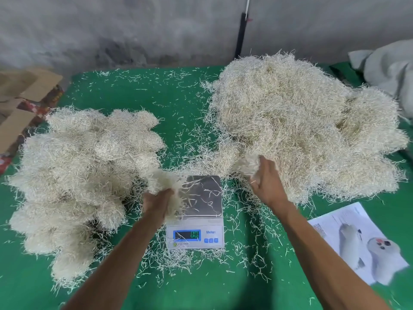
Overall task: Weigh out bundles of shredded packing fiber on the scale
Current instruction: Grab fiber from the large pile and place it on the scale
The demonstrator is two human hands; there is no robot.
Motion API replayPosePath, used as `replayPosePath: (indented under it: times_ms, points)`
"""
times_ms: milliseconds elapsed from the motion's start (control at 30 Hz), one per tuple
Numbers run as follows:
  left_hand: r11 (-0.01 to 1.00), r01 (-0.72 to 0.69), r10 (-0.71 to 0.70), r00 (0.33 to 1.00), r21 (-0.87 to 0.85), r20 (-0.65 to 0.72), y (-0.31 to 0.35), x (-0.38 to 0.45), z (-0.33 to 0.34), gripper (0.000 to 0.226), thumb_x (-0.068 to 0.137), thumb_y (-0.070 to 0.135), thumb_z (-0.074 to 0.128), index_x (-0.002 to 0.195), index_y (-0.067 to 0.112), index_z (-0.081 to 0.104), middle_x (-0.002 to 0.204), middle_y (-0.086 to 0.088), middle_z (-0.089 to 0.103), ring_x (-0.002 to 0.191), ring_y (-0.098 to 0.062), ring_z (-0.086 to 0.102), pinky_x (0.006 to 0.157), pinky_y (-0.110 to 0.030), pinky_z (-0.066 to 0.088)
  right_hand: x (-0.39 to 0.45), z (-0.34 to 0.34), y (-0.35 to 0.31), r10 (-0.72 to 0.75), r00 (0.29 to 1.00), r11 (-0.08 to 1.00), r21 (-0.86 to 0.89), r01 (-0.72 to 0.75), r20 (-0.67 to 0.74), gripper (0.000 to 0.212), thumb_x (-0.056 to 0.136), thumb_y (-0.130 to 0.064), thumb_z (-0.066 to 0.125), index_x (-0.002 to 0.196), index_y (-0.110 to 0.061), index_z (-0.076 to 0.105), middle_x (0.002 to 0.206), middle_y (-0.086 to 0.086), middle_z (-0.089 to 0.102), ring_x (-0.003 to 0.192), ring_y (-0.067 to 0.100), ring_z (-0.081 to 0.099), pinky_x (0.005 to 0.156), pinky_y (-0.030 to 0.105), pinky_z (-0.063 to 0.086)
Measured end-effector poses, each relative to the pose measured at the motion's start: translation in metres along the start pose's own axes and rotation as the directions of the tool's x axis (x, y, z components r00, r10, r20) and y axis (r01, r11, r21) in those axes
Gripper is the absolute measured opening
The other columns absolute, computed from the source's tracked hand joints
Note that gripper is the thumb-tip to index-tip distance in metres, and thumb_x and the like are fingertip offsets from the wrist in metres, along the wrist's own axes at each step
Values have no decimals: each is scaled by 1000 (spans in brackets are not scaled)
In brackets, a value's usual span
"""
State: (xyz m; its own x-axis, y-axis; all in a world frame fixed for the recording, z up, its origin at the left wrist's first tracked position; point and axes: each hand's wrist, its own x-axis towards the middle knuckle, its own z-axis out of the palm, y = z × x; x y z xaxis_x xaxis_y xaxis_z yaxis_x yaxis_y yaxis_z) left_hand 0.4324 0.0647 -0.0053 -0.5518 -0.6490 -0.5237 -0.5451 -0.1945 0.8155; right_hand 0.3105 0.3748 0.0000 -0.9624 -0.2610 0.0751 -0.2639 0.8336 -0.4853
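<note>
The left hand (159,199) grips a bundle (164,183) at the scale's (196,211) left edge, nearer the pan. The right hand (266,183) pinches fiber from the big pile (308,126), just right of the scale.

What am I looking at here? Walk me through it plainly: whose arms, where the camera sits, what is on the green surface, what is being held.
No machine here: a person works with bare hands, filmed by one camera worn on the head, looking forward and down.

On the green table a small digital scale stands in the middle, its metal plate holding only a few stray strands. To the right lies a big loose heap of shredded packing fiber; to the left, a stack of bundles. A printed sheet lies at the near right, and cardboard at the far left.

The left hand grips a tuft of fiber over the scale's left edge. The right hand clutches fiber at the heap's near edge.
</note>
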Motion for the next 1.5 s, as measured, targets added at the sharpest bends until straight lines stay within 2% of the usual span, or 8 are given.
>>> replayPosePath:
  times_ms: [267, 500, 600, 700, 867, 1033, 1267, 1500]
  points:
    - [995, -74, 95, 927, -73, 364, 20, -22, 17, 93, 68, 50, 86, 131, -5, 46, 106, -15, 70, 82, -26, 69, 58, -37, 57, -17, 13, -47, 194, 976, 915, 377, -143, -100, 73, 98, -11, 65, 161, -17, 28, 161, 8, 38, 145, 26, 40, 120, 40, 32]
    - [547, -339, 271, 937, 765, 222, 4, -26, 8, 81, 80, 91, 33, 99, 19, 66, 97, -9, 66, 99, -24, 63, 90, -36, 52, -46, 32, -72, 186, 978, 884, 450, -127, -91, 55, 108, -32, 50, 155, -8, 36, 155, 8, 47, 140, 22, 47, 116, 45, 42]
    - [713, -395, 288, 918, 580, 272, 2, -25, -4, 63, 80, 83, 44, 72, 22, 59, 65, -1, 66, 54, -10, 66, 53, -23, 55, -59, 44, -75, 234, 970, 859, 481, -176, -62, 56, 109, -39, 48, 154, -9, 37, 145, 4, 55, 122, 6, 58, 102, 31, 53]
    - [928, -229, 148, 951, 295, 272, -1, -27, -10, 54, 85, 53, 69, 113, 7, 63, 85, -8, 71, 64, -15, 73, 59, -32, 61, -68, 53, -85, 231, 971, 793, 568, -220, 54, 48, 105, -37, 56, 147, -18, 42, 125, -7, 61, 94, -16, 62, 72, 5, 52]
    - [962, 196, -84, 873, -188, 481, -13, -34, -23, 52, 101, 43, 52, 121, -4, 55, 80, -11, 57, 68, -20, 68, 70, -31, 61, -79, 63, -107, 15, 941, 814, 542, -208, 339, 90, 82, -75, 67, 154, -29, 37, 148, -9, 46, 127, 9, 48, 111, 38, 43]
    - [992, 94, -57, 922, -79, 382, -17, -38, -29, 36, 102, 47, 51, 115, 16, 64, 116, -12, 68, 102, -24, 67, 81, -38, 57, -72, 70, -116, 4, 972, 901, 421, -105, 234, 67, 98, -23, 68, 156, -26, 34, 136, 2, 59, 116, 15, 63, 95, 19, 49]
    - [995, 100, -90, 955, -21, 283, -32, -31, -57, 22, 104, 19, 52, 118, 3, 59, 102, -9, 65, 92, -23, 65, 88, -43, 55, -70, 58, -108, 186, 982, 849, 496, -184, 47, 79, 98, -80, 28, 143, -22, 57, 141, 1, 62, 121, 18, 62, 102, 53, 54]
    - [989, 79, -19, 904, -124, 428, -48, -26, -70, 15, 106, 17, 43, 112, 23, 55, 115, 0, 63, 108, -18, 64, 77, -24, 57, -84, 65, -107, 294, 954, 790, 547, -278, 61, 88, 99, -80, 10, 149, -21, 51, 152, 2, 53, 134, 11, 50, 116, 42, 39]
